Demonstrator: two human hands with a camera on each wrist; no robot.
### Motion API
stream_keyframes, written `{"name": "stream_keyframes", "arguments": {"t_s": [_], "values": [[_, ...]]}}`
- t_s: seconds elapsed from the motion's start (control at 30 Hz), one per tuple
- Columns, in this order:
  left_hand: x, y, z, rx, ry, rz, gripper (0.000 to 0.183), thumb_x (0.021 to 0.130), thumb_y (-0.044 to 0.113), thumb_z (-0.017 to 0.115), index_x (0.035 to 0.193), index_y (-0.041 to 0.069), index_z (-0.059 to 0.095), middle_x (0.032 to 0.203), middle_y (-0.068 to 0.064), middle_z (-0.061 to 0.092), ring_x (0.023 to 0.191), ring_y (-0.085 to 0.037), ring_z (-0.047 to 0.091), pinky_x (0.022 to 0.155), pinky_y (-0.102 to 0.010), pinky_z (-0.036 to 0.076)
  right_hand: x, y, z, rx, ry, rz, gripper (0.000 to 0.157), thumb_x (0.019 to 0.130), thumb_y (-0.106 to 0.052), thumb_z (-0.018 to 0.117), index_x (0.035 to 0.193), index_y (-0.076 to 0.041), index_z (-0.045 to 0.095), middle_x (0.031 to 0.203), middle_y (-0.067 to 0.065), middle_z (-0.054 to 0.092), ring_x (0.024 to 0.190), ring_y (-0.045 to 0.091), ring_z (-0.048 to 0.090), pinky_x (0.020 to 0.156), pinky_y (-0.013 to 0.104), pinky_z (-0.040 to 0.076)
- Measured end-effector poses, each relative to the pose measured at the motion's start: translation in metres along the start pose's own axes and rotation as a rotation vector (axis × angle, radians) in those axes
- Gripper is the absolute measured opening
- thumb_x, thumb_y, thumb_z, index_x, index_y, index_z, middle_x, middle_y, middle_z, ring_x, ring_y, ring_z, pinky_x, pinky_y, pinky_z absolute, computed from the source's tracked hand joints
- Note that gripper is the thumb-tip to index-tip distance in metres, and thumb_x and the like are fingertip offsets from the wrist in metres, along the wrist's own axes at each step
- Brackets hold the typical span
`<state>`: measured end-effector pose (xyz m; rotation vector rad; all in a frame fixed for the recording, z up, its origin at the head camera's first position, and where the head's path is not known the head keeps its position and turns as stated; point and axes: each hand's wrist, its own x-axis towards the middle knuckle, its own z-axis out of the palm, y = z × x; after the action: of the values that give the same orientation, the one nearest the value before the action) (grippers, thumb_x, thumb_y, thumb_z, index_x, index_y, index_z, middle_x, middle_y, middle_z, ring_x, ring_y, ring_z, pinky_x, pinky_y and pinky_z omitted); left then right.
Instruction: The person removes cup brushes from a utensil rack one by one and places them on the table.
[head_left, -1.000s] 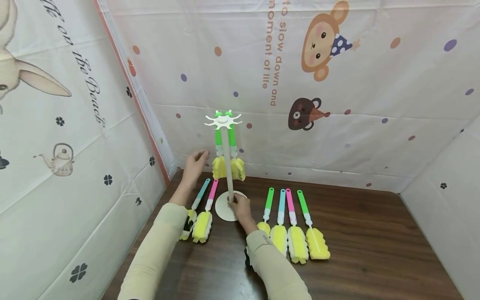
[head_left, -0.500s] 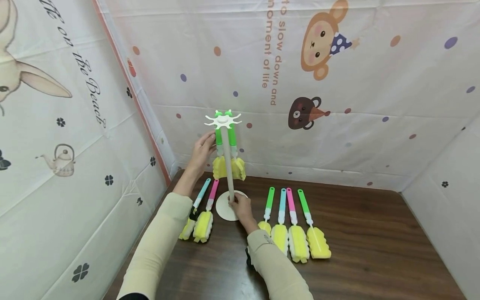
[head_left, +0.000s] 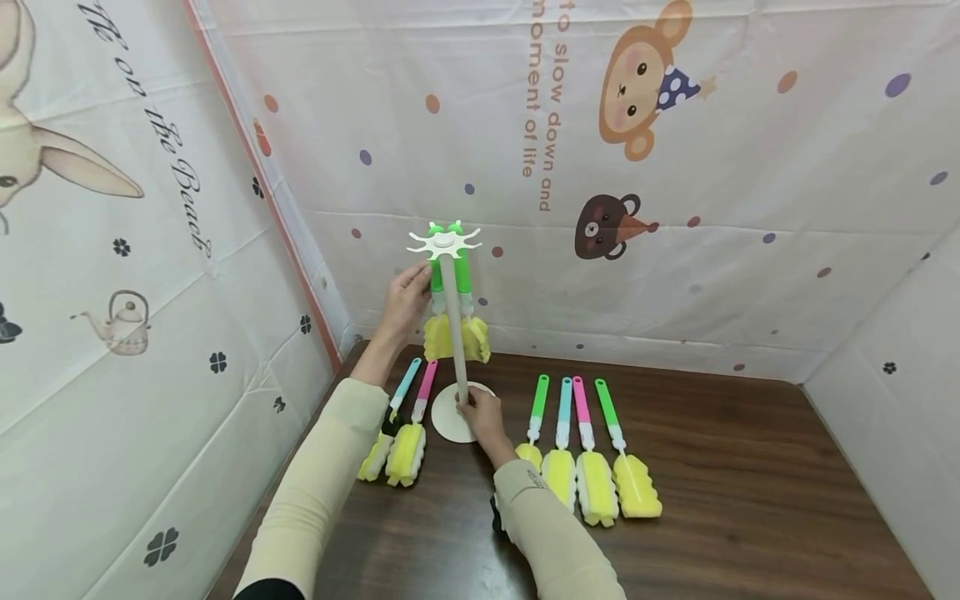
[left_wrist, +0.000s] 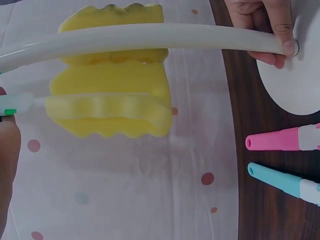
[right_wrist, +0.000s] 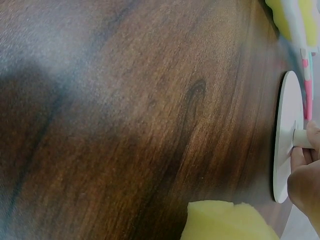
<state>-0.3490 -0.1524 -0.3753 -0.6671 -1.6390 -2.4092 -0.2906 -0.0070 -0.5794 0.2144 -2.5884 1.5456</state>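
Observation:
A white stand (head_left: 453, 325) with a round base and a ring of curved hooks rises from the table. From its far side hang two green-handled sponge brushes, yellow sponges downward. My left hand (head_left: 407, 296) pinches the handle of the left sponge brush (head_left: 437, 279), just below the hooks; its sponge (left_wrist: 110, 107) hangs in the left wrist view. Beside it is the other hanging sponge brush (head_left: 464, 275), partly behind the pole. Low on the pole, right above the base (right_wrist: 287, 145), my right hand (head_left: 483, 417) grips the stand with thumb and fingers.
Left of the base lie a pink-handled sponge brush (head_left: 406, 454) and a blue-handled one (head_left: 406, 383), the latter partly behind the left sleeve. Right of it lie several more, including a green-handled sponge brush (head_left: 636, 487) farthest right. A printed cloth wall (head_left: 675, 308) stands behind the table (head_left: 750, 483).
My left hand has moved up and right from beside the hanging brushes and taken hold of the left one's green handle. My right hand keeps its grip on the pole.

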Motion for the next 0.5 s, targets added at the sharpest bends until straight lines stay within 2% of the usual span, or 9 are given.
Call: {"name": "stream_keyframes", "arguments": {"t_s": [0.13, 0.3, 0.5], "values": [[-0.0002, 0.0000, -0.0004, -0.034, 0.003, 0.021, 0.030, 0.108, 0.007, 0.049, 0.105, 0.017, 0.077, 0.105, -0.002, 0.070, 0.098, -0.012, 0.064, 0.088, -0.025, 0.052, -0.0002, -0.0012, -0.0007, 0.005, -0.003, 0.005, 0.012, 0.090, -0.001, 0.075, 0.101, -0.005, 0.077, 0.100, 0.013, 0.077, 0.101, 0.029, 0.073, 0.084, 0.043, 0.059], [0.0025, 0.0001, 0.0016, -0.075, -0.005, 0.059, 0.031, 0.107, 0.003, 0.049, 0.104, 0.014, 0.077, 0.104, -0.003, 0.071, 0.097, -0.012, 0.065, 0.087, -0.024, 0.053, -0.0008, -0.0016, -0.0017, -0.001, 0.005, -0.002, 0.011, 0.089, 0.000, 0.076, 0.099, -0.005, 0.076, 0.098, 0.013, 0.077, 0.099, 0.030, 0.073, 0.082, 0.043, 0.059], [0.0075, 0.0016, 0.0024, -0.079, 0.053, 0.074, 0.025, 0.105, 0.003, 0.053, 0.105, 0.011, 0.077, 0.105, -0.004, 0.070, 0.098, -0.013, 0.066, 0.089, -0.023, 0.054, -0.0010, -0.0008, -0.0011, -0.010, 0.006, -0.001, 0.012, 0.090, 0.000, 0.075, 0.100, -0.005, 0.077, 0.097, 0.013, 0.077, 0.097, 0.028, 0.073, 0.081, 0.041, 0.059]]}}
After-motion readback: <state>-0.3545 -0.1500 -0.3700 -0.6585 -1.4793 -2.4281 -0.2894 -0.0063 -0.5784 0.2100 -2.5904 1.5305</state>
